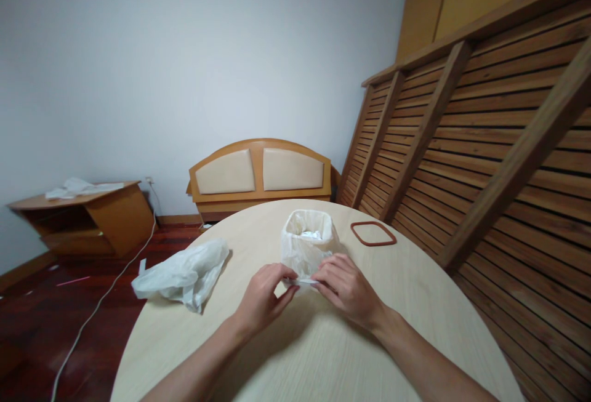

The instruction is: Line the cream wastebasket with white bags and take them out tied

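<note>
A small bin stands on the round table, lined with a thin white plastic bag that is folded over its rim and hangs down outside. Something pale and crumpled lies inside it. Both hands are at the bag's near edge, in front of the bin. My left hand pinches that edge between thumb and fingers. From the other side my right hand pinches the same edge, fingers bent. A short strip of the bag's edge shows between the two hands.
A crumpled white plastic bag lies at the table's left edge. To the right of the bin is a reddish-brown rounded frame. A slatted wooden panel leans along the right side. Beyond the round table stands a headboard.
</note>
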`<state>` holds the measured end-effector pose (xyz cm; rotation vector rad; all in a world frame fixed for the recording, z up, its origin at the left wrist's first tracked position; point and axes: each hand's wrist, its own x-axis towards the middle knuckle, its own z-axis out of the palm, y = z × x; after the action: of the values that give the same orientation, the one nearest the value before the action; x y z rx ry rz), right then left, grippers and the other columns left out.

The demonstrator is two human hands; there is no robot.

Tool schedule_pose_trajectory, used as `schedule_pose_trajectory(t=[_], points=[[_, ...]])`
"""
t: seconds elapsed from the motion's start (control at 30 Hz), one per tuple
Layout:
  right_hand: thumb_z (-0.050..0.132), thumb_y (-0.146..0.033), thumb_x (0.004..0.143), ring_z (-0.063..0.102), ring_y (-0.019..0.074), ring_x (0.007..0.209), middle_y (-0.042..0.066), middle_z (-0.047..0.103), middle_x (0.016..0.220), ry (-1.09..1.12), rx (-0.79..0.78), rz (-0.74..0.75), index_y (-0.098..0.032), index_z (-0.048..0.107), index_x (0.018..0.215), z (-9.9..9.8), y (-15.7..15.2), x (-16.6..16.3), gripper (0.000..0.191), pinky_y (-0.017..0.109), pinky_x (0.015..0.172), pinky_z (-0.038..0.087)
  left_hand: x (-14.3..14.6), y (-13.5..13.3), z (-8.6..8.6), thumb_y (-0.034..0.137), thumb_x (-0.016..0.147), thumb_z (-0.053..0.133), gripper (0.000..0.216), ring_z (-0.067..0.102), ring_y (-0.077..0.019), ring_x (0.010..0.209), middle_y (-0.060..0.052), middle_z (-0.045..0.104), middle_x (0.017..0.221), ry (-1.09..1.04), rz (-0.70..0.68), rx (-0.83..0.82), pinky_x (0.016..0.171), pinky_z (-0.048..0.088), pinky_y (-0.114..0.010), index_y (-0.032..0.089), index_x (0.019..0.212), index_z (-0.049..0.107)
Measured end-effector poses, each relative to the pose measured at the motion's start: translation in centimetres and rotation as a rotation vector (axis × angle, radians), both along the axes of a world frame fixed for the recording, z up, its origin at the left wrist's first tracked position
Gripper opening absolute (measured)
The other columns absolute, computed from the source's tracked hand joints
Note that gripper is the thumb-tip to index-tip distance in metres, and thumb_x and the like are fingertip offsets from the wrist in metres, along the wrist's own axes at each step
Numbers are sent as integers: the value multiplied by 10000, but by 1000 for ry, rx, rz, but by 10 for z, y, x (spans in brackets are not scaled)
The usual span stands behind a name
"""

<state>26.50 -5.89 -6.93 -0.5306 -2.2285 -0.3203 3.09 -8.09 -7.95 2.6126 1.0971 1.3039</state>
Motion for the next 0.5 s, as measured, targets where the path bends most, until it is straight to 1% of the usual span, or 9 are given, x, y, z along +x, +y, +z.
schedule_pose_trajectory(t=[0.13,0.3,0.43,0.5], points=[[522,-187,1007,653,176,760,11,705,778,43,21,-16,-195,674,983,3,3,6,153,364,820,490,-7,5,3,231,944,587,33,640,-180,780,-41,693,821,22,22,37,703,501,-280,205,928,600],[518,-136,972,690,184,798,29,741,854,140,40,-68,-213,674,1047,6,9,16,189,359,803,516,-17,12,6,209,943,583,72,629,-173,770,-36,686,807,55,51,59,698,500,-270,209,884,624],[510,-102,938,718,202,880,47,761,958,182,36,-123,-229,658,1091,6,14,23,248,367,817,540,-22,15,9,205,937,552,117,633,-160,782,-44,654,873,18,138,55,674,507,-245,217,893,659],[506,-76,910,720,211,906,48,759,981,198,36,-149,-231,651,1103,5,18,27,287,372,823,547,-24,16,10,232,938,549,128,611,-144,726,-43,633,886,12,199,40,631,489,-231,216,906,672]])
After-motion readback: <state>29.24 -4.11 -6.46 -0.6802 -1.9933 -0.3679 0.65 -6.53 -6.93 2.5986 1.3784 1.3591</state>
